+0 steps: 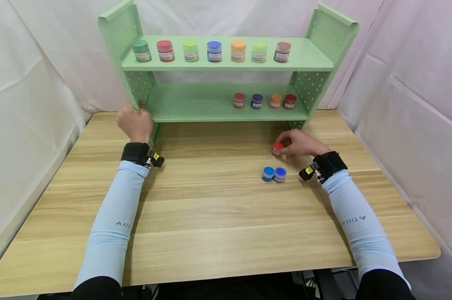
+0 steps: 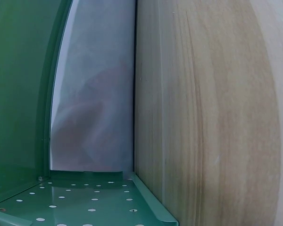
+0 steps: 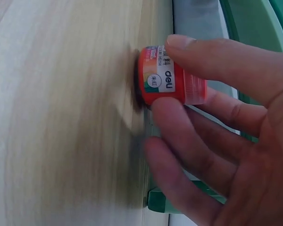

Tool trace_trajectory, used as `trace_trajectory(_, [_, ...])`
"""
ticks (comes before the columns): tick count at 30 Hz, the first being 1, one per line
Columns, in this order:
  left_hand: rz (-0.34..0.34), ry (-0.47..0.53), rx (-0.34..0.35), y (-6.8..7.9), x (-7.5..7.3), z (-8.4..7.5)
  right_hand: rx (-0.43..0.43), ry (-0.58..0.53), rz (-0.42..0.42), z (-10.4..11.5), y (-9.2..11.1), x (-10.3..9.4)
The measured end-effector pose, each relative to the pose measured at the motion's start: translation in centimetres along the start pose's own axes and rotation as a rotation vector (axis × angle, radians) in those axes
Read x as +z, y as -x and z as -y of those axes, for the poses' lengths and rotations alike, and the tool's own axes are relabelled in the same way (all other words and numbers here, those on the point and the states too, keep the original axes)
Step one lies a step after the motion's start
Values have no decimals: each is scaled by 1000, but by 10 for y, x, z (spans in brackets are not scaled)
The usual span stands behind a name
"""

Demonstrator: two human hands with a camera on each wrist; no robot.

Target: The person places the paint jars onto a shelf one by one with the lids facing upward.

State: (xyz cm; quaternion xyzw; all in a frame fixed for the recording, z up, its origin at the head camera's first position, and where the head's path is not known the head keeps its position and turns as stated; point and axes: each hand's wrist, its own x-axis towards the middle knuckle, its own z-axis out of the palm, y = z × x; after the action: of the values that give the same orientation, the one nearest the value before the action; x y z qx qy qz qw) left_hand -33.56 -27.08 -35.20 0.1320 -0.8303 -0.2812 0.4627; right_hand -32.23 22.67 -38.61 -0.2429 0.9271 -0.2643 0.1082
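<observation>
Fingers of the right hand (image 1: 300, 143) pinch a red jar (image 1: 278, 148) on the table (image 1: 211, 216). Left hand (image 1: 135, 121) grips the shelf (image 1: 136, 89).

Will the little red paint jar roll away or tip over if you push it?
Probably not. The red paint jar looks short and wide, standing on its flat base on the table, so it should slide rather than tip. It seems small and light; the right hand holds it with just fingertips. On its side, it could roll.
</observation>
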Motion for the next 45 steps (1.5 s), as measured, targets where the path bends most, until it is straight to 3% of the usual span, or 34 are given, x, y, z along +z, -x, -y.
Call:
trace_trajectory(9, [-4, 9, -4, -2, -1, 0, -61, -1, -101, 5, -2, -7])
trace_trajectory(17, [0, 13, -14, 0, -1, 2, -84, 64, -133, 28, 0, -14])
trace_trajectory(24, [13, 38, -37, 3, -1, 4, -115, 53, -123, 46, -4, -15])
trace_trajectory(39, [-13, 32, 5, 3, -1, 3, -313, 172, -53, 92, -33, -12])
trace_trajectory(45, [-15, 36, 8, 1, 2, 2, -401, 149, -69, 107, -41, -13])
